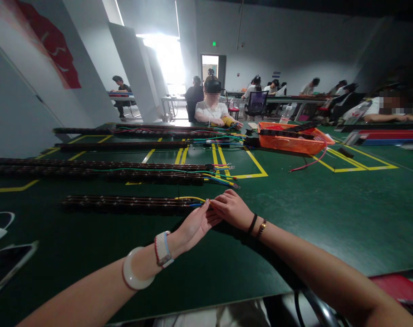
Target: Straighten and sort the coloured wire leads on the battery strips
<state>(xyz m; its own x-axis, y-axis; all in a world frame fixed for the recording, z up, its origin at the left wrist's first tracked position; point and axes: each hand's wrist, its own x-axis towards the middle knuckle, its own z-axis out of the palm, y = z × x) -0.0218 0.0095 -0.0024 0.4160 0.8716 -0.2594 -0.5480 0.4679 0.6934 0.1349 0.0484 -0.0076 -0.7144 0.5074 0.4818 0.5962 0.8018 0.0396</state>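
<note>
A dark strip assembly (125, 203) lies across the green table (315, 213), with yellow and blue wires (192, 198) running out of its right end. At those wire ends, my left hand (197, 225) is closed in a pinch, its thumb and fingertips around the wires. My right hand (232, 210) meets it from the right, fingertips pinched together at the same spot. The tips of the wires are mostly hidden between the fingers. Just behind the hands, more dark strips (100, 171) end in green, blue and yellow wires with metal terminals.
An orange basket (288, 143) holding dark parts stands at the back right, with a red wire (308, 167) hanging out. Yellow tape marks the table. Across it sits a person (211, 109). Red and blue bars (390, 136) lie far right. A phone-like object (11, 268) is at left.
</note>
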